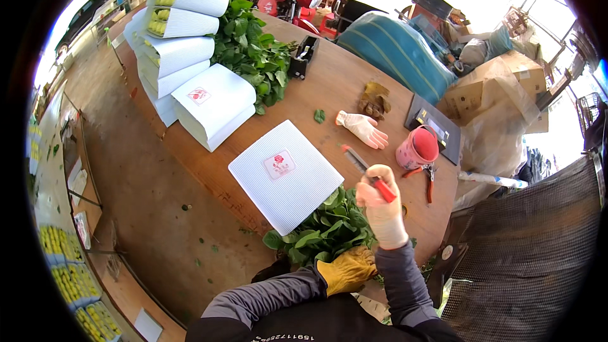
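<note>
Leaves point(323, 231) of a wrapped flower bunch lie at the near edge of the bench point(329, 88), their tops hidden in a white ribbed paper sleeve point(285, 174) that bears a small red emblem. Our left hand point(347, 270), in a yellow leather glove, is closed on the stem end of this bunch, just below the foliage. Our right hand point(380, 199), in a thin pale glove, is raised above the bench and grips a red-handled tool point(367, 174), its shaft pointing away from us.

We judge the work well along: a stack of finished sleeves point(180, 38) with yellow blooms already sits at the far left of the bench, leaves point(253, 50) spilling beside it. This bunch is wrapped, yet its stems are not yet trimmed or bound, as far as we can tell.

Further out, a spare pale glove point(362, 128) and a brown glove point(375, 99) lie loose, a red-lidded pink can point(418, 147) and red pliers point(425, 177) sit close by our right hand, and a tape dispenser point(304, 57) stands beyond. The can and pliers crowd the right side.
</note>
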{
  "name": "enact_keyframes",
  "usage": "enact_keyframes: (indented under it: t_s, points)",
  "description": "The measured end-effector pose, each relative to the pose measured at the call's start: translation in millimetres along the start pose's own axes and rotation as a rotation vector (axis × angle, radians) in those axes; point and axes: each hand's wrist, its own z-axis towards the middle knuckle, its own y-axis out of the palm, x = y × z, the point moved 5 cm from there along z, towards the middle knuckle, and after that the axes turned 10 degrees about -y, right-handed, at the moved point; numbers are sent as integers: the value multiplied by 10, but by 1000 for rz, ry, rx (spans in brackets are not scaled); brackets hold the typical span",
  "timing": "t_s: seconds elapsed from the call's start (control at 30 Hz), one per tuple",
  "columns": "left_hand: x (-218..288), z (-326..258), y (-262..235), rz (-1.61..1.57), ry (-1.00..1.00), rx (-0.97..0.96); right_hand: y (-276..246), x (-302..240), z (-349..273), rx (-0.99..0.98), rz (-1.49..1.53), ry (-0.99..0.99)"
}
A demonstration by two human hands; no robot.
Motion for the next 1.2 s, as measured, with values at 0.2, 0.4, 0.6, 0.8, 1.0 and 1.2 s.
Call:
enact_keyframes:
  t_s: [0.2,0.4,0.6,0.8,1.0,1.2]
  points:
    - [102,-31,-283,154,15,-180,483,371,259,-164,-196,4]
    - [85,-40,-227,151,-37,-212,508,732,382,-146,-349,5]
    - [131,-49,-437,66,-57,-130,575,797,434,-172,-382,-1]
    - [69,-75,-337,-28,-61,-112,674,769,365,-189,-444,10]
    - [155,-35,-510,14,-56,-183,563,763,374,-179,-381,48]
    - [117,-49,-409,-72,-89,-207,613,662,333,-180,-439,-17]
